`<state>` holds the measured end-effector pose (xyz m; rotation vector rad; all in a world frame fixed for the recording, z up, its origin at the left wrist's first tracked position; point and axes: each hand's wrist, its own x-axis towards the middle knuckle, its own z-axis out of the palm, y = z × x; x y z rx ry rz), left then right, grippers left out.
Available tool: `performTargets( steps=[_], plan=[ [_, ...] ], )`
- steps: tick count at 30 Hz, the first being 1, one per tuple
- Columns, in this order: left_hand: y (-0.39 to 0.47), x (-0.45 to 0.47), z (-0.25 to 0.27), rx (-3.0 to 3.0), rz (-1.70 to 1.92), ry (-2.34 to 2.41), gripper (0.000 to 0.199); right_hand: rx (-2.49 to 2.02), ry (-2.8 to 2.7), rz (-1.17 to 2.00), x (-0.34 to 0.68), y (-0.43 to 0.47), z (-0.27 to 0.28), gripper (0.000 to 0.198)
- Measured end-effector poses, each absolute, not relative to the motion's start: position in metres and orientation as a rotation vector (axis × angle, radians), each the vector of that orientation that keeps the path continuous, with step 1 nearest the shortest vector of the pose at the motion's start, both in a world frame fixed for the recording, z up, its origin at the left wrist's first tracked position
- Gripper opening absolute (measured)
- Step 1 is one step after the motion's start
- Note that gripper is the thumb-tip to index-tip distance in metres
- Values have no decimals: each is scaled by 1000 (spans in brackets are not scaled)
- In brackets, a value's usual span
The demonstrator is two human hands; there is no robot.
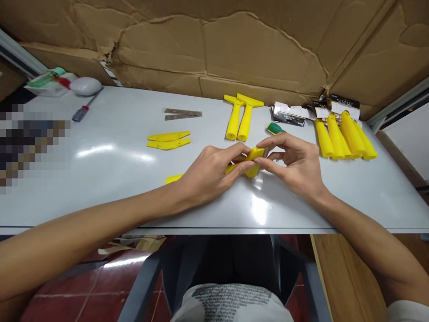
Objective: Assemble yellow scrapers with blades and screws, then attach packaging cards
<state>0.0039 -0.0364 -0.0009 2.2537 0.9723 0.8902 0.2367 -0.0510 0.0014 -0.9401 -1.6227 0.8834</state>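
Both hands meet over the middle of the table, around the head of a yellow scraper (257, 154). My left hand (211, 172) is closed round it near the head; the end of its yellow handle shows beyond my wrist. At the head's right edge, my right hand (298, 163) has thumb and fingertips pinched, with a thin metal blade (266, 152) between them and the head. How far the blade sits in the head is hidden by the fingers. Just behind my right hand lies a green-handled tool (275, 129), partly covered.
Two yellow T-shaped scraper handles (247, 117) lie at the back. Left of them are metal blades (182, 112) and two yellow strips (168, 144). Several yellow handles (351, 136) with black cards lie right. A screwdriver (80, 114) and white rounded object (86, 86) sit far left. Cardboard (234, 44) walls the back.
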Motion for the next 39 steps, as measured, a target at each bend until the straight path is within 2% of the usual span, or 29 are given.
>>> performTargets(
  steps=[8, 14, 20, 23, 27, 30, 32, 34, 36, 39],
  plan=[
    [-34, 8, 8, 2050, 922, 965, 16, -941, -1645, 985, 245, -42, 2, 48],
    [-30, 9, 7, 2007, 978, 1017, 22, -1047, -1788, 948, 254, -32, 4, 41],
    [-19, 4, -9, 2316, 1236, 866, 19, -999, -1817, 857, 249, -32, 8, 32],
    [-13, 2, -17, 2545, 1342, 734, 17, -1041, -1997, 624, 271, -21, 22, 30],
    [-6, 1, -27, 2922, 1386, 509, 6, -1435, -2049, 90, 313, 4, 24, 33],
    [0, 6, -29, 3050, 1434, 298, 4, -1675, -2279, -39, 329, 18, 8, 57],
    [5, 12, -28, 3133, 1505, 156, 1, -1716, -2385, -69, 329, 23, -1, 66],
    [9, 18, -26, 3290, 1521, 2, 11, -1693, -2359, -92, 326, 23, -3, 71],
    [13, 22, -24, 3454, 1477, -141, 22, -1591, -2167, -34, 320, 19, 2, 75],
    [18, 24, -26, 3539, 1460, -213, 31, -1280, -1746, 271, 309, 6, 13, 77]
  ],
)
